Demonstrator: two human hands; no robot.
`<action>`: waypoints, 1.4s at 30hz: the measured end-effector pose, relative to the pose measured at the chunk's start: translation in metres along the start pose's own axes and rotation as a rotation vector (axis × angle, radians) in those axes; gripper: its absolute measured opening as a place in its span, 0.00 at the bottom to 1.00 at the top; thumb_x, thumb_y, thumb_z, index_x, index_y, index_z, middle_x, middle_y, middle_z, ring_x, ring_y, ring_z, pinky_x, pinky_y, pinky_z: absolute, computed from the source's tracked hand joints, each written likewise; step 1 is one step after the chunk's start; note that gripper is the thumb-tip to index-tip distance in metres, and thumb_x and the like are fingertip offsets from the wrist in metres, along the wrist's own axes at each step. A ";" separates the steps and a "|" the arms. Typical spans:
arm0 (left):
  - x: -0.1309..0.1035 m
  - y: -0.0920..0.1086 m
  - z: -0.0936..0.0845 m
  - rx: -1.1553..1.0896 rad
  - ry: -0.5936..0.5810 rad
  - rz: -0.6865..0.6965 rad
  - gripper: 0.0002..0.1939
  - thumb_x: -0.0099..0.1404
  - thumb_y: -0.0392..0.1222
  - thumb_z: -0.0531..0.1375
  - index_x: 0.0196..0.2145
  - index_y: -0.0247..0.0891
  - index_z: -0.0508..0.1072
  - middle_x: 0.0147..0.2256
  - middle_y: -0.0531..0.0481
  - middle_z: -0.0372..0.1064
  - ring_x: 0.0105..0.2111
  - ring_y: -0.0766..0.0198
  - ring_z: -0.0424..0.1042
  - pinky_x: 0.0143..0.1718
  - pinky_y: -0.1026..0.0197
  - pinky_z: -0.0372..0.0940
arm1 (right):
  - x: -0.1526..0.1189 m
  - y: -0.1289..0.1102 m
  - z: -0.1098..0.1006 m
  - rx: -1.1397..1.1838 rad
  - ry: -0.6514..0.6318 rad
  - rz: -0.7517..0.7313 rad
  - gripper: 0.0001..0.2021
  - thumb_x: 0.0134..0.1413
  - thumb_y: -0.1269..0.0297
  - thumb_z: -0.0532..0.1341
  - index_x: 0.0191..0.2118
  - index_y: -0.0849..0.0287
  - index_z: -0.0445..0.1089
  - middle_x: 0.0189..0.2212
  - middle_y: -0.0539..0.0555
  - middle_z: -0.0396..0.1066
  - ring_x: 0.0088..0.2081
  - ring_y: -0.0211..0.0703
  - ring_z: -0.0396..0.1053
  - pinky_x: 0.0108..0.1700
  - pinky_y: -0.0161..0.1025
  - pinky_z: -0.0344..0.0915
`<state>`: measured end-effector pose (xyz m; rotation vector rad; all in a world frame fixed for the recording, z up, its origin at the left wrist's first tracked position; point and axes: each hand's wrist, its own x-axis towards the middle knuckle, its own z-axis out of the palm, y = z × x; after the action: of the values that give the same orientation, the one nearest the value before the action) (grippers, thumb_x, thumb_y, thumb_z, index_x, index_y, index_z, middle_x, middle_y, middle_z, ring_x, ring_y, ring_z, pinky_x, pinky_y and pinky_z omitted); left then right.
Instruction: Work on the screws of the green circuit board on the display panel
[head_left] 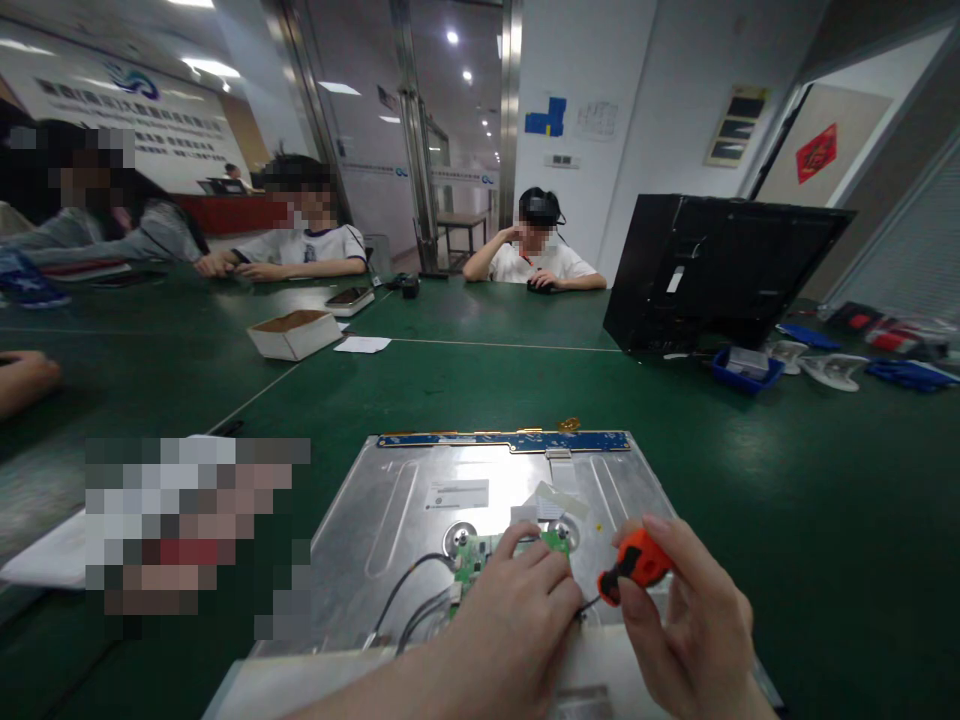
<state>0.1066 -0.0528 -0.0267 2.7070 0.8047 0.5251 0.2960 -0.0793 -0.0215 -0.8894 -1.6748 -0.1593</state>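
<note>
A silver metal display panel [390, 520] lies in front of me, with a narrow blue circuit strip [480, 441] along its far edge. On its near half sits a green circuit board [471, 560], partly covered by my left hand [517, 600], whose bent fingers press onto and hold the board. My right hand [697, 610] is closed around the orange and black handle of a screwdriver [643, 566]. The thin shaft points down and left, beside my left fingers; its tip is hidden. Black cables [409, 590] run from the board's left side across the panel.
A large black monitor casing [720, 270] stands at the right, near a blue tray [746, 370]. An open white box [294, 335] is on the green table [480, 385]. Several people sit around it, including a person in white [574, 265] opposite. Papers [52, 550] lie at the left.
</note>
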 end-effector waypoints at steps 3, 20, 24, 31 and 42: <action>0.000 0.000 0.001 -0.002 0.017 0.001 0.08 0.64 0.34 0.62 0.42 0.40 0.73 0.42 0.47 0.77 0.44 0.53 0.75 0.63 0.42 0.54 | 0.008 -0.002 0.003 0.006 0.045 -0.035 0.20 0.65 0.68 0.63 0.61 0.53 0.66 0.36 0.54 0.74 0.29 0.41 0.73 0.26 0.35 0.73; 0.000 0.001 -0.002 -0.019 0.001 0.000 0.09 0.64 0.34 0.62 0.42 0.41 0.72 0.43 0.49 0.77 0.45 0.53 0.74 0.63 0.42 0.53 | -0.004 0.010 -0.006 0.020 -0.042 -0.023 0.21 0.71 0.63 0.57 0.65 0.57 0.65 0.49 0.62 0.77 0.47 0.51 0.78 0.40 0.45 0.79; 0.001 0.001 -0.002 -0.018 0.005 -0.002 0.06 0.65 0.34 0.61 0.41 0.40 0.72 0.41 0.48 0.77 0.43 0.54 0.74 0.63 0.42 0.53 | -0.008 0.007 -0.005 0.010 -0.038 0.001 0.21 0.69 0.65 0.59 0.65 0.57 0.66 0.49 0.62 0.77 0.44 0.50 0.79 0.39 0.44 0.79; 0.000 0.001 -0.003 -0.045 0.011 -0.003 0.08 0.65 0.33 0.61 0.42 0.41 0.73 0.40 0.49 0.77 0.42 0.54 0.74 0.63 0.41 0.53 | 0.002 0.001 0.002 0.108 0.072 0.016 0.26 0.65 0.69 0.63 0.66 0.49 0.61 0.40 0.56 0.73 0.34 0.44 0.74 0.30 0.38 0.74; 0.001 -0.003 0.000 -0.040 -0.002 -0.003 0.08 0.64 0.34 0.62 0.42 0.41 0.72 0.41 0.50 0.76 0.44 0.54 0.74 0.63 0.44 0.52 | 0.002 0.004 -0.001 0.068 -0.001 -0.027 0.21 0.69 0.63 0.62 0.64 0.56 0.64 0.40 0.58 0.75 0.38 0.46 0.75 0.33 0.40 0.76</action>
<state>0.1062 -0.0495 -0.0271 2.6693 0.7892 0.5324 0.2997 -0.0759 -0.0205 -0.8163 -1.6836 -0.1194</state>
